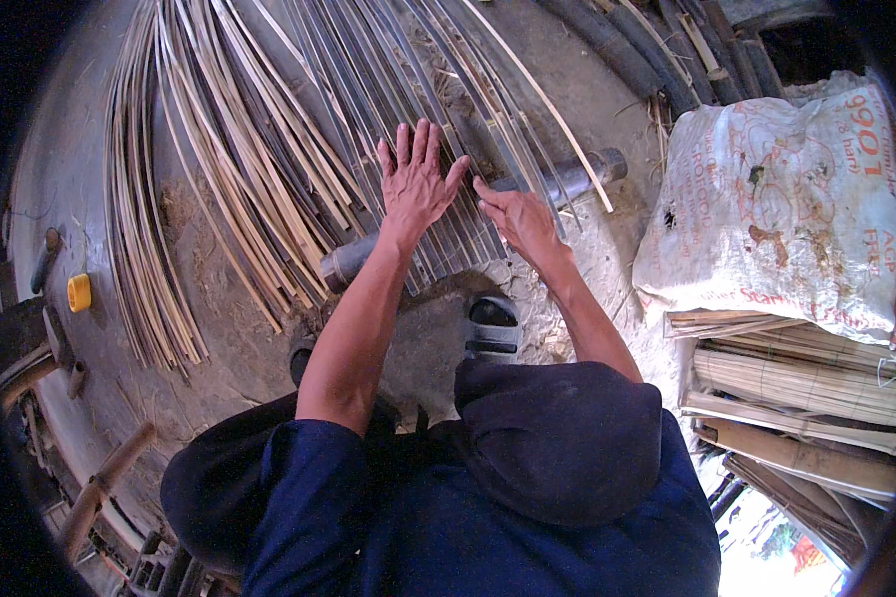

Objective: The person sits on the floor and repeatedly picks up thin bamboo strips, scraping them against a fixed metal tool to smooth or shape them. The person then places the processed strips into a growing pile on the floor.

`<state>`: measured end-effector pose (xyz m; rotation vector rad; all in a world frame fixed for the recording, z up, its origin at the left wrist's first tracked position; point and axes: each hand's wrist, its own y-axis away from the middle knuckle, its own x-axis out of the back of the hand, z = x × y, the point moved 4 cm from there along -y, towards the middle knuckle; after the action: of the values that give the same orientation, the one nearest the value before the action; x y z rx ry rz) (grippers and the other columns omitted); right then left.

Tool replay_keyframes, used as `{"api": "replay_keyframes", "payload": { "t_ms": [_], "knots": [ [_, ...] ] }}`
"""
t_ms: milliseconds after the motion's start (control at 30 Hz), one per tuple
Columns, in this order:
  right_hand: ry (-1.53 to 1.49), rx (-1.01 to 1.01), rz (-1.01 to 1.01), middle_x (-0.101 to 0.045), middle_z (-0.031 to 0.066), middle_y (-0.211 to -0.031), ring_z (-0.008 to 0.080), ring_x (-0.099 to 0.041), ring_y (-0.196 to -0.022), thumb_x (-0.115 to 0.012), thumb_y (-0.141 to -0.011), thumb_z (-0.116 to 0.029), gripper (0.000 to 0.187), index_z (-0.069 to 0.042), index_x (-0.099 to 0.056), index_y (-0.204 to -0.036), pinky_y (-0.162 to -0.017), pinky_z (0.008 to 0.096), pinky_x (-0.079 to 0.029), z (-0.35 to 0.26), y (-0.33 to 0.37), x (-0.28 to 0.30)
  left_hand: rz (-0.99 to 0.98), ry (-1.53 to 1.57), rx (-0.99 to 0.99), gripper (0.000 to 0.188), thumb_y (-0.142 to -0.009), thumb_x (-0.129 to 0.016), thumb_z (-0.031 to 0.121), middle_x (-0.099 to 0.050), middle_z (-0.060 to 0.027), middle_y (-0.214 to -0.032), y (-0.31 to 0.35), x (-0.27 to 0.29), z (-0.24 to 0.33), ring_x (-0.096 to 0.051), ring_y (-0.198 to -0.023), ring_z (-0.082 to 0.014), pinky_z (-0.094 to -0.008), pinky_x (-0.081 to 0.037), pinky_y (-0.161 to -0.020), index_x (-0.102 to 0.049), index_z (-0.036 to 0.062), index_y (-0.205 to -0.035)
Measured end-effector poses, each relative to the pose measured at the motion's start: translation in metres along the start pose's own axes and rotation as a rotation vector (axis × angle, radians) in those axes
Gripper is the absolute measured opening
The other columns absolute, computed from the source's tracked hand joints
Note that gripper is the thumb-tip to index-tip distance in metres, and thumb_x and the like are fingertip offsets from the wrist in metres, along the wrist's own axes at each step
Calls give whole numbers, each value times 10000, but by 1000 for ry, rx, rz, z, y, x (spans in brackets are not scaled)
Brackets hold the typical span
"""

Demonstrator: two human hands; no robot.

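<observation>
Long split bamboo strips lie side by side across a dark round pole, their near ends just past it. My left hand rests flat over these strips, fingers stretched out and thumb spread. Close beside it on the right is my right hand, its fingers curled and its thumb pointing toward the strips. Whatever those curled fingers grip, if anything, is hidden. Further left, a looser fan of pale strips spreads over the floor, separate from the row beneath my hands.
A printed white sack sits at the right above stacked bamboo slats. Dark bamboo lengths lie at the far right. A yellow ring-shaped object is at the left. My sandalled foot stands near the pole.
</observation>
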<state>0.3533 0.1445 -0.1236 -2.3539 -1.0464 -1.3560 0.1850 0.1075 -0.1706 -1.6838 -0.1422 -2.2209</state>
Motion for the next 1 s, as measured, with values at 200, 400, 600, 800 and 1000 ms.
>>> {"api": "replay_keyframes", "payload": {
  "t_ms": [200, 400, 600, 800, 1000],
  "knots": [
    [128, 3, -105, -684, 221, -954, 384, -681, -875, -603, -954, -270, 351, -172, -631, -1289, -739, 462, -532, -12, -6, 5, -11, -23, 17, 871, -932, -367, 692, -284, -82, -1601, 1, 0, 3, -156, -1506, -305, -531, -1, -1208, -310, 60, -1529],
    [52, -89, 135, -678, 261, -930, 417, -676, -872, -599, -953, -311, 408, -71, -616, -1282, -757, 470, -534, 22, 7, 11, 27, 33, -1, 782, -943, -407, 651, -280, -107, -1598, 2, 0, 5, -172, -1495, -339, -564, -28, -1194, -318, 153, -1539],
    [-109, -240, 78, -694, 225, -911, 419, -680, -841, -574, -952, -421, 421, -79, -650, -1184, -740, 501, -532, 26, 6, -12, 87, 77, -50, 663, -948, -484, 572, -311, -135, -1576, 1, 8, 8, -226, -1468, -386, -594, -104, -1177, -386, 239, -1512],
    [-246, -242, 296, -672, 197, -780, 351, -646, -689, -581, -966, -407, 421, -9, -702, -903, -648, 425, -495, 17, -10, 54, 71, 73, -16, 658, -958, -467, 555, -310, -156, -1568, 6, 9, 1, -208, -1469, -399, -599, -77, -1180, -394, 196, -1506],
    [-79, -252, 386, -663, 178, -728, 352, -640, -646, -588, -981, -330, 353, -11, -689, -871, -603, 416, -492, 23, 27, 22, 8, 87, -16, 661, -945, -496, 539, -288, -143, -1585, 2, 6, 11, -170, -1480, -407, -611, -47, -1180, -403, 185, -1497]
  ]
}}
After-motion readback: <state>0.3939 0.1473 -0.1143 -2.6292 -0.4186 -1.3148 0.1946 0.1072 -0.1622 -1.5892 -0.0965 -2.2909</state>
